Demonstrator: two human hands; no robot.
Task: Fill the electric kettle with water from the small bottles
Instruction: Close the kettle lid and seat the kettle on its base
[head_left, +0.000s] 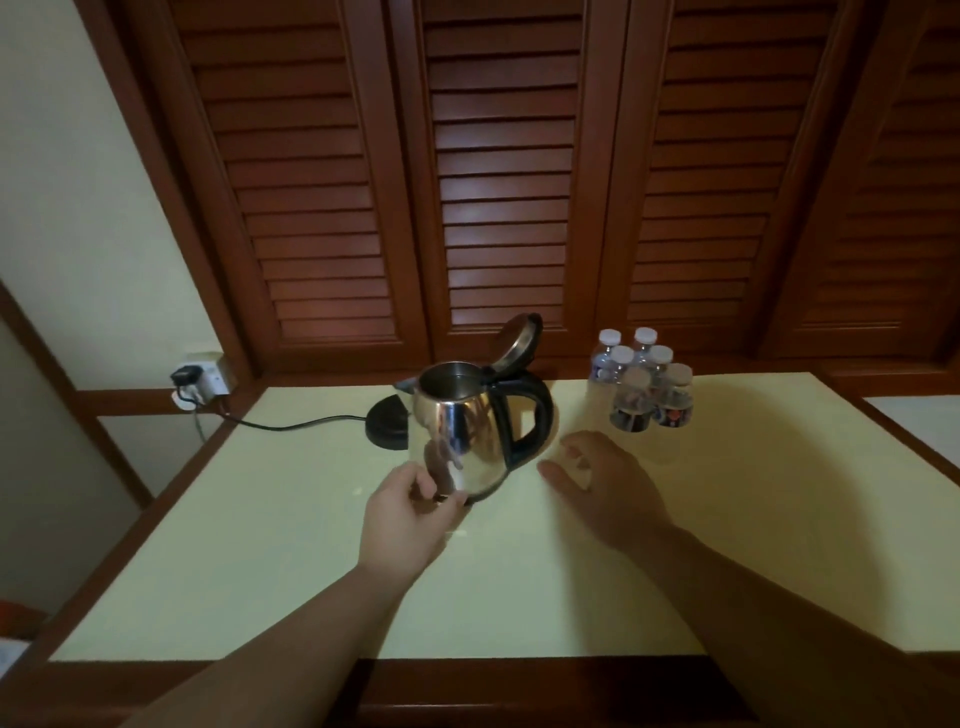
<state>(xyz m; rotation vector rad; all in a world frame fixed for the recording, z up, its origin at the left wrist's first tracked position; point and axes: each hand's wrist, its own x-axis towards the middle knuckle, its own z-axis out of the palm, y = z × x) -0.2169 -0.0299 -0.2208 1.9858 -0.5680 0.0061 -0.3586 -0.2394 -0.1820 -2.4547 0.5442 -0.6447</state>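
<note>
A steel electric kettle (467, 431) with a black handle stands off its base on the pale yellow tabletop (270, 545), its lid (519, 338) hinged up and open. My left hand (410, 514) grips the kettle's lower front edge. My right hand (608, 493) hovers just right of the handle, fingers loosely spread, holding nothing. Several small capped water bottles (644, 384) stand clustered at the back right, beyond my right hand.
The kettle's black base (387, 423) sits behind the kettle to the left, its cord (291, 426) running to a wall socket (202, 379). Brown louvred doors (498, 182) rise right behind the table. A wooden rim frames the tabletop.
</note>
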